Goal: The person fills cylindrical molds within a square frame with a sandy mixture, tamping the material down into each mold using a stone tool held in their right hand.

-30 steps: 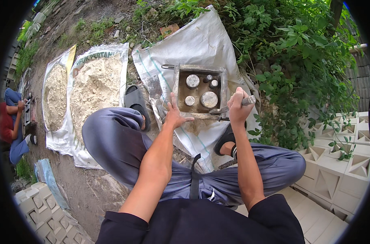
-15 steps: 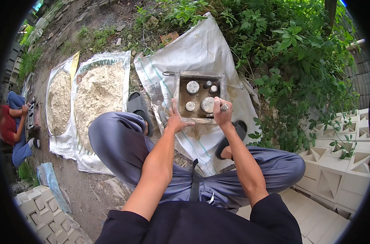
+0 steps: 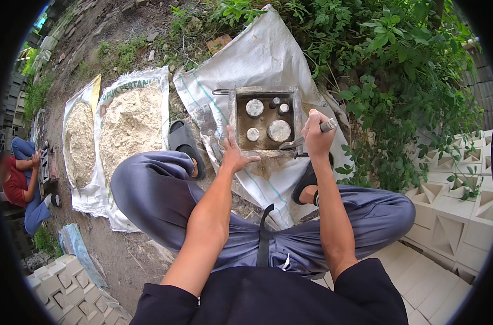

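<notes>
A square mold box (image 3: 232, 119) stands on a white woven sack (image 3: 268, 49). Inside it rise several round grey plugs of different sizes, among them a wide one (image 3: 279, 130) near the front right and another (image 3: 254, 108) at the back left. My left hand (image 3: 235, 158) rests with fingers spread against the near left corner of the box. My right hand (image 3: 318, 135) is closed round a trowel (image 3: 326, 126), just right of the box. The trowel's blade reaches over the near right corner; my fist hides its middle.
Two sacks bearing heaps of pale powder (image 3: 130, 116) lie to the left. A person (image 3: 21, 181) sits at far left. Patterned pale blocks (image 3: 447, 233) are stacked at right and lower left (image 3: 73, 287). Leafy plants (image 3: 387, 70) crowd the far right.
My right hand has moved right and slightly away from me, off the near right corner of the box, bringing the trowel blade into sight. My left hand stays at its corner.
</notes>
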